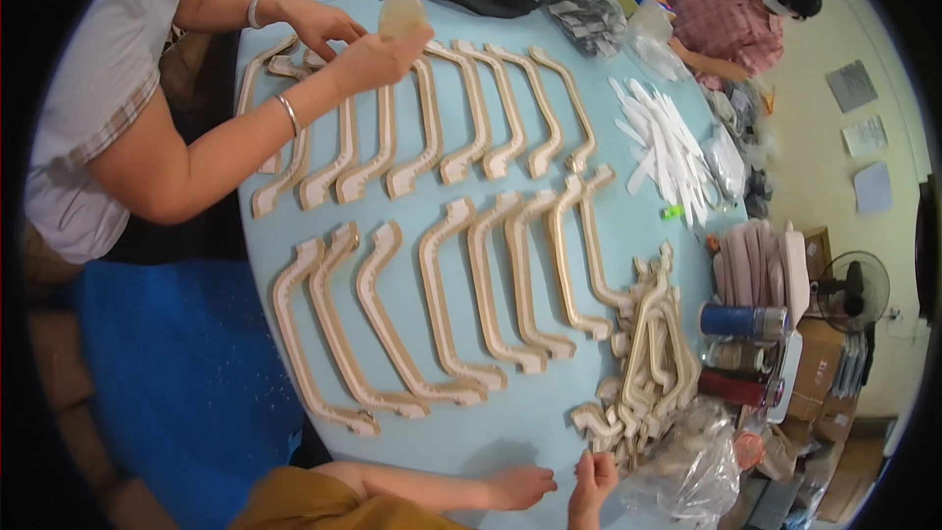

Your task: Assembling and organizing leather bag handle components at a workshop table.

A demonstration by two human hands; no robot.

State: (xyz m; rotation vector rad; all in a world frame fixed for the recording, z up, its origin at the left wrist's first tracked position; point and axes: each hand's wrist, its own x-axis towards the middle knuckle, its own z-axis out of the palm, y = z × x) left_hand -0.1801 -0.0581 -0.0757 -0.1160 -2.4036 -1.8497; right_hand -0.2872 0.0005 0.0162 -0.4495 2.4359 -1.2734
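Low in the view, my left hand (521,488) hovers over the light blue tabletop with its fingers curled in. Just right of it, my right hand (595,477) is raised, fingertips pinched together. Whatever either hand may hold is too small to make out. Beyond my right hand lies a tangled pile of bent tan strips (643,373), each with a pale white band along it. More bent strips (432,275) are laid side by side in a near row, and another row of strips (476,113) lies farther away.
At the left, a co-worker's hand (392,54) holds a pale rounded container over the far row. White flat strips (662,142) lie at the right, a clear plastic bag (687,466) near my right hand. A blue cylinder (743,320) is at the right edge; another person (726,20) works far right.
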